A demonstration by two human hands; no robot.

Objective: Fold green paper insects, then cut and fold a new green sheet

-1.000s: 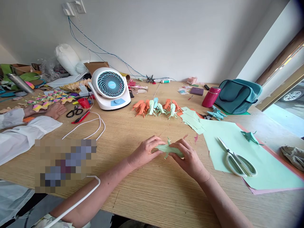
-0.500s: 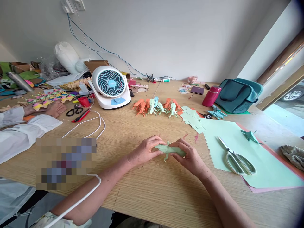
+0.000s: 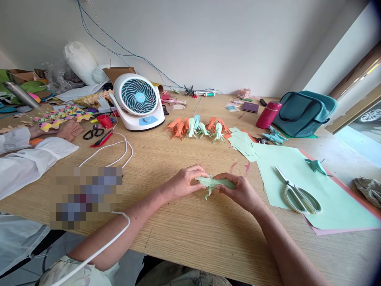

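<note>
Between my two hands, just above the wooden table (image 3: pixel 166 226), is a pale green folded paper figure (image 3: pixel 212 182) with thin legs sticking out at its middle. My left hand (image 3: pixel 186 182) pinches its left end between thumb and fingers. My right hand (image 3: pixel 238 190) grips the right end, thumb below and fingers above, hiding part of the body. Farther back stands a row of similar orange paper figures (image 3: pixel 177 128) and pale green paper figures (image 3: pixel 218 132). Right of my right hand, white-handled scissors (image 3: pixel 297 195) lie on large pale green sheets (image 3: pixel 276 167).
A white fan (image 3: pixel 138 101) stands at the back left, a red bottle (image 3: pixel 268 114) and teal bag (image 3: pixel 300 113) at the back right. Cut green sheets (image 3: pixel 242 143) lie behind my hands. At left, a co-worker's hands (image 3: pixel 70 129) rest near black-handled scissors (image 3: pixel 93 132). A white cable (image 3: pixel 98 250) crosses my left arm.
The view has tilted down a little and shifted. Both hands keep hold of the green paper figure, with my right-hand fingers slightly nearer its middle.
</note>
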